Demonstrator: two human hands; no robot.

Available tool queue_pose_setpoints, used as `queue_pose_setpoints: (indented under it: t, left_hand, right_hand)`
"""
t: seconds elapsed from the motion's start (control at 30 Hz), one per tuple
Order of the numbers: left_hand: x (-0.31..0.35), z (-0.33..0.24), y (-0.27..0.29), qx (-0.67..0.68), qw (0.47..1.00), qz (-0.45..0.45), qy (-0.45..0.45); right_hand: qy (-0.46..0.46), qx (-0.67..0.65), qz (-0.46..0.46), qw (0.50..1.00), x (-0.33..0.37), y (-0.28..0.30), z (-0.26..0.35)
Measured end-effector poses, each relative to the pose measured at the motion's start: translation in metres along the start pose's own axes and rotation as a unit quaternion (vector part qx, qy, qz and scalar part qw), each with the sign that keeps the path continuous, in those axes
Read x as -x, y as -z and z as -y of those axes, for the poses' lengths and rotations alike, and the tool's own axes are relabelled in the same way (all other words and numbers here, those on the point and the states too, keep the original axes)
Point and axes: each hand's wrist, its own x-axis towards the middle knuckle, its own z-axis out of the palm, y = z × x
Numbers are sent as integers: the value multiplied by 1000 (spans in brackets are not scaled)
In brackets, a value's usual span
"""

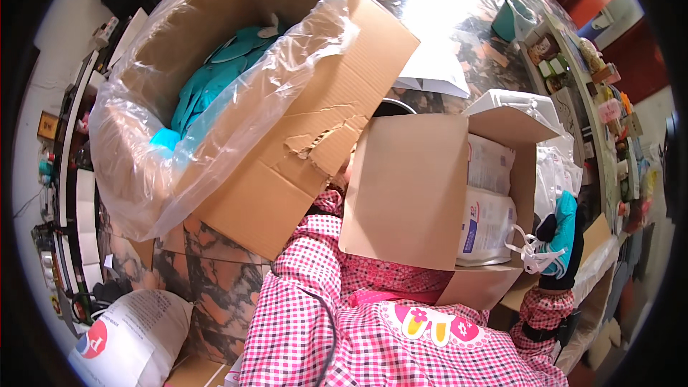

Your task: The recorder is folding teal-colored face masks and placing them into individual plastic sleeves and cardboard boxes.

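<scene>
My left hand [348,171] reaches between the large cardboard box [337,57] and a smaller brown carton [408,186]. Little of it shows, and the carton's raised flap hides its fingers. On the right, my right hand [573,264], in something black like a glove, is closed on a teal piece with white straps [562,233] beside the carton. White printed packets [491,218] stand inside the open carton, which rests against my lap. Clear plastic lines the large box, and a heap of similar teal pieces [222,75] lies in it.
White plastic bags [555,165] stand beyond the carton. Another plastic-lined box [598,272] is at the right edge. A stuffed white sack [136,337] sits at lower left. Cluttered shelves [595,100] run along the right, with a green bin [507,20] near them.
</scene>
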Motion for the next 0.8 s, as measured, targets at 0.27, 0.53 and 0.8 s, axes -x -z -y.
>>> queue_pose_setpoints:
  t: [0.27, 0.53, 0.8]
  left_hand:
    - [61, -50, -55, -164, 986, -1, 31]
    - [259, -83, -113, -477, 836, -135, -236]
    - [254, -93, -285, -570, 752, 278, -180]
  right_hand:
    - [-42, -194, -120, 973, -19, -27, 29]
    - [119, -351, -4, 929, -19, -42, 62]
    - [126, -468, 103, 869, -4, -51, 90]
